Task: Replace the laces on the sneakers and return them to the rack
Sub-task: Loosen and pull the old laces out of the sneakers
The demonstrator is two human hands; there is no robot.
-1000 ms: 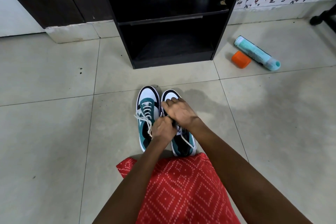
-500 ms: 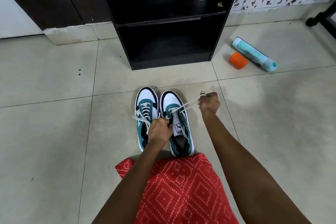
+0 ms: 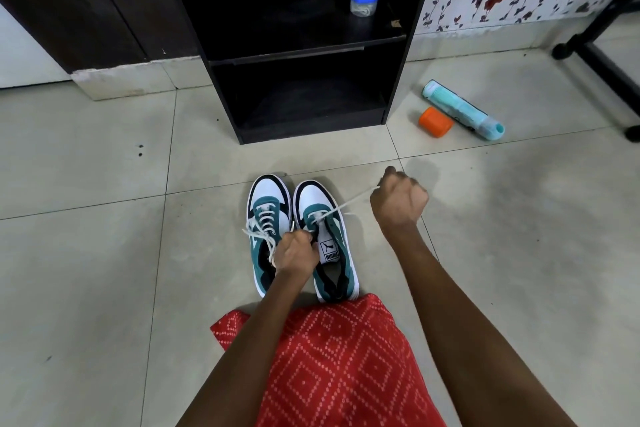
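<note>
The right hand (image 3: 398,199) is a closed fist around one end of the white lace (image 3: 349,202). It is held up to the right of the shoes, and the lace runs tight from the fist down to the front holes of the right sneaker (image 3: 320,213). The left hand (image 3: 298,251) is curled up small at the inner edge of that shoe, next to the tongue. It seems to pinch the other end of the lace, but this is hard to see.

The left sneaker (image 3: 266,215) sits just beside the right one, touching it. It is laced up, and its loose ends hang off to the left. Both shoes stand on the pale floor tiles (image 3: 104,253), toes pointing far away toward the black rack (image 3: 225,87). A red patterned cloth (image 3: 339,357) lies near, just behind the heels.

On the rack's shelf stands a small jar (image 3: 364,0) with a blue lid. To the right of the rack, on the floor, lie an orange cap (image 3: 435,122) and a light blue bottle (image 3: 462,109) — side by side.
</note>
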